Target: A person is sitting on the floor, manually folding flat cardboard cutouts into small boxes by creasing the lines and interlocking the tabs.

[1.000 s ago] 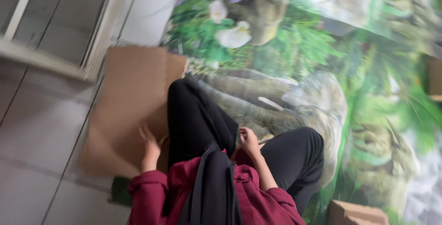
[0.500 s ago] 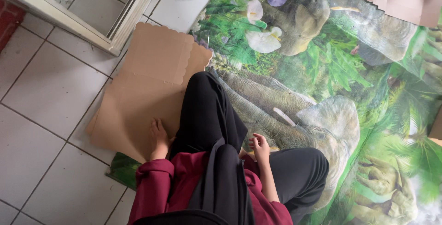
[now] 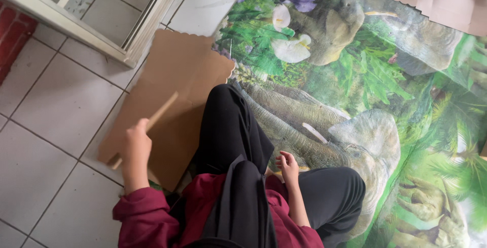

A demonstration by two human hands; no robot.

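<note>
While gripped by left hand, stick slants up-right

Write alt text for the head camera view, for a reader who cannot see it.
Seen from above, a seated person's left hand grips a thin wooden stick over a flat cardboard sheet on the tiled floor. The right hand rests loosely curled by the knee, on a mat printed with elephants and green plants.

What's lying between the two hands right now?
In the head view, the person's black-trousered leg lies between the left hand, which grips a wooden stick over the cardboard sheet, and the right hand.
</note>
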